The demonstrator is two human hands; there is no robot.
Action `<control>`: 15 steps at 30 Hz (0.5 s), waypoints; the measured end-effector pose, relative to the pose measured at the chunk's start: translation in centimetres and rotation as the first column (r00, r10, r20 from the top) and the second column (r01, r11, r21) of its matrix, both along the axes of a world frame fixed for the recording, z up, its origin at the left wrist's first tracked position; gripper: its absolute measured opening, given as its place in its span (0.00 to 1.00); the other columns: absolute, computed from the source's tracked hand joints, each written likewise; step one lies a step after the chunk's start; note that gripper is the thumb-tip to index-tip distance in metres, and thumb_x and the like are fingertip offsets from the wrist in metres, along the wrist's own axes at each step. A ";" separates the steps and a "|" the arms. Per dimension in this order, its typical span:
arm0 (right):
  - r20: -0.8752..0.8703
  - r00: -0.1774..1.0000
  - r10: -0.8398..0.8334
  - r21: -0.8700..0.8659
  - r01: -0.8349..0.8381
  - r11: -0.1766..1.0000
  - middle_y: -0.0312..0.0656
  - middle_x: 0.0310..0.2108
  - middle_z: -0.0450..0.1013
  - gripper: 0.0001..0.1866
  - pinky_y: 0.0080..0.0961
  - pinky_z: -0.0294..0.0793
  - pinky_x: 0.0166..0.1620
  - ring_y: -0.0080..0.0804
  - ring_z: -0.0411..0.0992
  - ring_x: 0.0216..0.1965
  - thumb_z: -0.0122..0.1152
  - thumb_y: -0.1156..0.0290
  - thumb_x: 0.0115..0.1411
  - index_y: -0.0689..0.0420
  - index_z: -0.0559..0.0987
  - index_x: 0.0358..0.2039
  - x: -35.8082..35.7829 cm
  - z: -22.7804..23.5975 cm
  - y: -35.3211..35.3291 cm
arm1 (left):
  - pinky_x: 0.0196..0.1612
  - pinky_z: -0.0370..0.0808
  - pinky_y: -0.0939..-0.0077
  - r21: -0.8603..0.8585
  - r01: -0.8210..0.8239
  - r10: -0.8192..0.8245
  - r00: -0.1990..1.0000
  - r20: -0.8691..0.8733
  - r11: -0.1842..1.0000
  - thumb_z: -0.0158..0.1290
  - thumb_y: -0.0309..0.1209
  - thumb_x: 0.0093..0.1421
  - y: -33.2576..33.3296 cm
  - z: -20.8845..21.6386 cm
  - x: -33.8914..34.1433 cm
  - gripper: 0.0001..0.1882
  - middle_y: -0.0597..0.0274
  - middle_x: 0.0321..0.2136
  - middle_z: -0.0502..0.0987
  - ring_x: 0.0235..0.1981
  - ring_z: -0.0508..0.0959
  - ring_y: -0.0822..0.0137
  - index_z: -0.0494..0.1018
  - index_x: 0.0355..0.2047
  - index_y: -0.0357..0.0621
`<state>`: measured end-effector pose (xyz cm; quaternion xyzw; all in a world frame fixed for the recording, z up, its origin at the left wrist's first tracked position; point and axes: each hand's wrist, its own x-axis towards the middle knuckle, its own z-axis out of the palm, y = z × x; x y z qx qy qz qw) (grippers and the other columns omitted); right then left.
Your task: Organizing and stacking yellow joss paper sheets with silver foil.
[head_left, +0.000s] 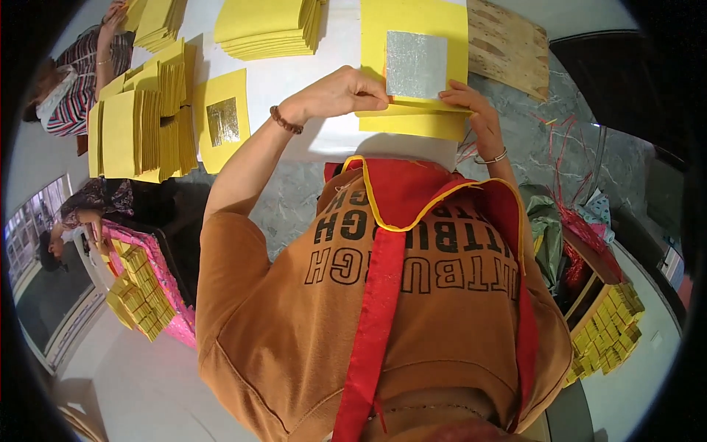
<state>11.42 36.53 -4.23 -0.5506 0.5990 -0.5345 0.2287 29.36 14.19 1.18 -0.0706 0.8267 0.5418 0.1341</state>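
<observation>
A yellow paper sheet [374,37] with a silver foil square [416,65] lies on the white table in front of me. Its near edge is turned up into a narrow fold across the width. With curled fingers pressed together, my left hand [335,92] pinches the fold at its left end, just below the foil's corner. My right hand [479,114] grips the fold's right end, fingertips on top near the foil; its thumb is hard to make out. Under the fold, more yellow paper [412,127] shows toward the table's near edge.
Left of my arm lies a yellow sheet with gold foil [222,124], beside upright yellow paper bundles [129,136]. A stack of yellow sheets [269,29] sits farther back. A wooden board [508,48] is at right. Someone in a striped top [77,81] works at far left.
</observation>
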 end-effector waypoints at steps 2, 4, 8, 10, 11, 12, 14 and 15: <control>-0.001 1.000 -0.008 0.008 0.008 1.000 0.45 0.39 0.74 0.26 0.38 0.59 0.55 0.48 0.66 0.50 0.41 0.50 0.58 0.60 0.76 0.36 0.1 -0.1 -0.1 | 0.31 0.68 0.83 0.032 0.031 -0.033 0.999 0.042 0.999 0.51 0.31 0.56 -0.4 -0.1 -0.4 0.10 0.66 0.24 0.77 0.26 0.72 0.78 0.76 0.34 0.38; 0.039 0.999 -0.015 0.002 0.015 1.000 0.45 0.39 0.74 0.26 0.38 0.60 0.54 0.47 0.65 0.51 0.41 0.51 0.58 0.61 0.76 0.37 0.1 -0.2 -0.1 | 0.31 0.68 0.83 0.060 0.039 -0.044 0.995 0.089 0.997 0.51 0.31 0.56 -0.8 -0.1 -0.8 0.10 0.67 0.24 0.77 0.26 0.71 0.79 0.76 0.33 0.38; 0.059 0.998 -0.012 -0.005 0.013 1.000 0.44 0.38 0.74 0.22 0.37 0.60 0.54 0.46 0.65 0.51 0.44 0.53 0.57 0.60 0.76 0.37 0.3 -0.2 0.0 | 0.29 0.67 0.83 0.105 0.074 -0.089 0.985 0.151 0.992 0.51 0.31 0.56 -1.1 0.3 -1.5 0.10 0.70 0.22 0.74 0.24 0.68 0.80 0.76 0.32 0.37; 0.071 0.996 -0.055 0.049 0.051 0.997 0.43 0.39 0.74 0.16 0.36 0.61 0.54 0.43 0.66 0.51 0.52 0.61 0.54 0.58 0.77 0.37 0.5 0.1 0.1 | 0.28 0.67 0.83 0.112 0.087 -0.103 0.984 0.147 0.990 0.51 0.31 0.56 -1.2 0.2 -1.4 0.10 0.70 0.21 0.73 0.23 0.68 0.80 0.76 0.32 0.36; 0.071 0.996 -0.051 0.048 0.048 0.998 0.43 0.39 0.74 0.16 0.36 0.61 0.54 0.43 0.66 0.51 0.52 0.61 0.54 0.58 0.77 0.37 0.7 0.1 0.1 | 0.28 0.66 0.83 0.107 0.083 -0.096 0.987 0.129 0.991 0.51 0.30 0.56 -1.2 0.1 -1.3 0.10 0.71 0.20 0.73 0.22 0.67 0.80 0.76 0.32 0.36; 0.016 0.997 -0.082 0.094 0.080 0.992 0.42 0.39 0.74 0.14 0.35 0.61 0.53 0.42 0.66 0.51 0.55 0.66 0.52 0.58 0.76 0.37 0.8 0.1 0.0 | 0.27 0.66 0.83 0.102 0.081 -0.092 0.990 0.110 0.992 0.50 0.30 0.56 -1.2 0.0 -1.3 0.10 0.71 0.20 0.72 0.22 0.66 0.80 0.76 0.31 0.36; -0.041 0.993 -0.107 0.137 0.112 0.984 0.41 0.39 0.74 0.14 0.34 0.62 0.53 0.41 0.66 0.51 0.58 0.70 0.49 0.57 0.76 0.38 0.8 -0.5 0.0 | 0.29 0.67 0.83 0.113 0.077 -0.090 0.990 0.107 0.991 0.51 0.31 0.56 -1.2 0.0 -1.1 0.10 0.70 0.22 0.73 0.24 0.68 0.79 0.75 0.34 0.37; -0.006 0.993 -0.122 0.110 0.121 0.986 0.41 0.39 0.74 0.14 0.32 0.63 0.52 0.39 0.67 0.50 0.58 0.73 0.49 0.58 0.76 0.38 0.7 -1.2 0.0 | 0.31 0.68 0.83 0.125 0.080 -0.093 0.990 0.104 0.989 0.52 0.32 0.56 -1.3 0.0 -1.1 0.11 0.68 0.24 0.75 0.25 0.70 0.78 0.75 0.36 0.38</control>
